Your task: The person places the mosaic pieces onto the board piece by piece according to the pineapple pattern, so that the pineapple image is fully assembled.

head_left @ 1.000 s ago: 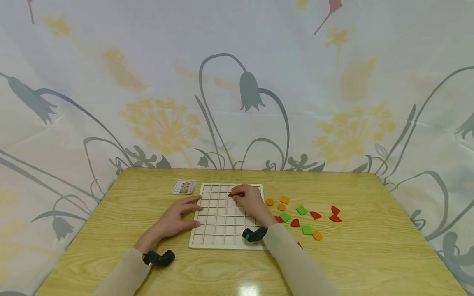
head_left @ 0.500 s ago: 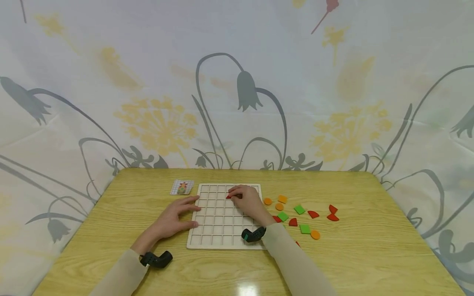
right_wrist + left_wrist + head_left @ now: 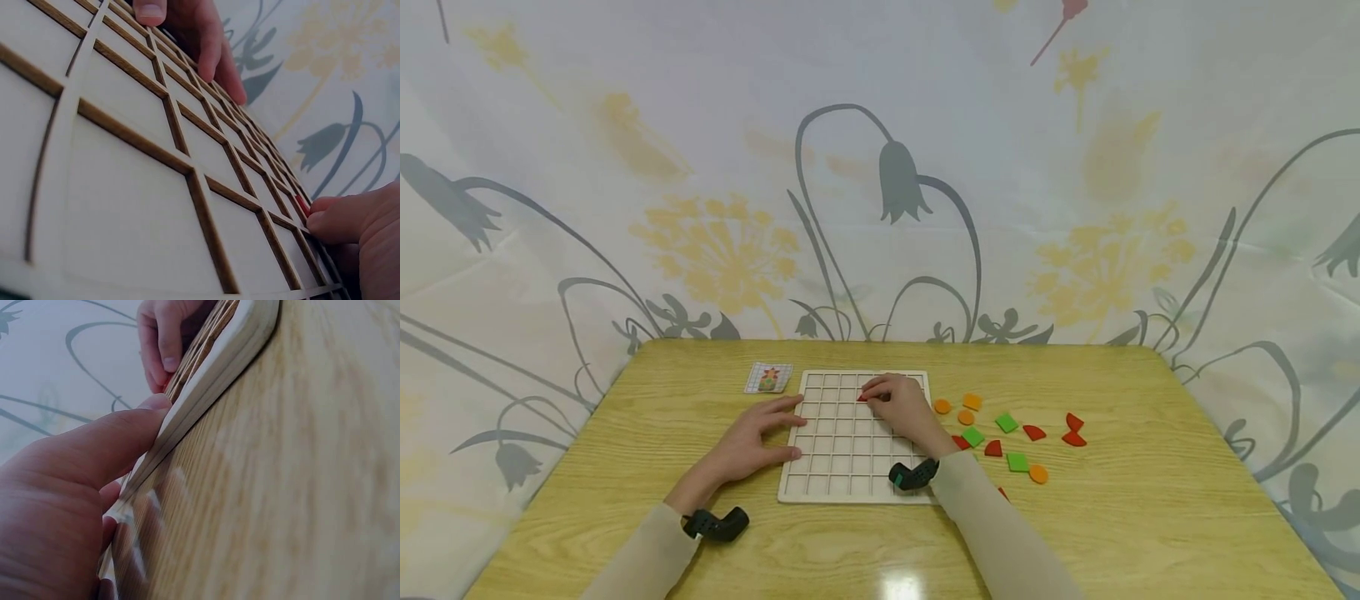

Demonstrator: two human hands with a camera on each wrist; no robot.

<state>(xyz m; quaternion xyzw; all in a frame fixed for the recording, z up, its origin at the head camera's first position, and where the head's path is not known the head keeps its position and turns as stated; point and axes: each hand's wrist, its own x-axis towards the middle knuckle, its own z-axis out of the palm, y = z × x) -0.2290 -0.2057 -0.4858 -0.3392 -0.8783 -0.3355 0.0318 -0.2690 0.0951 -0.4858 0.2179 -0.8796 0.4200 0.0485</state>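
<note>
A pale wooden grid board [image 3: 827,493] with raised dividers lies on the table. Near its far side, my right hand [image 3: 904,408] pinches a small red tile [image 3: 862,398] between thumb and fingers, low over a cell. Most of that tile is hidden by the fingertips; a sliver of the red tile [image 3: 302,204] shows in the right wrist view. My left hand [image 3: 747,442] rests at the board's left edge, its fingers spread and their tips touching the rim. In the left wrist view the thumb of the left hand [image 3: 81,456] lies against the board's side [image 3: 212,378].
Right of the board lie loose tiles: red quarter-circles [image 3: 1033,433], green squares [image 3: 1018,462], orange rounds [image 3: 1038,474] and an orange square [image 3: 972,402]. Some sit partly under the right forearm. A picture card [image 3: 769,378] lies beyond the left hand. A patterned cloth [image 3: 850,250] hangs behind the table.
The right hand has shifted slightly nearer on the board with the red tile, then stayed almost still. The left hand keeps its place at the edge. The head view has turned a little.
</note>
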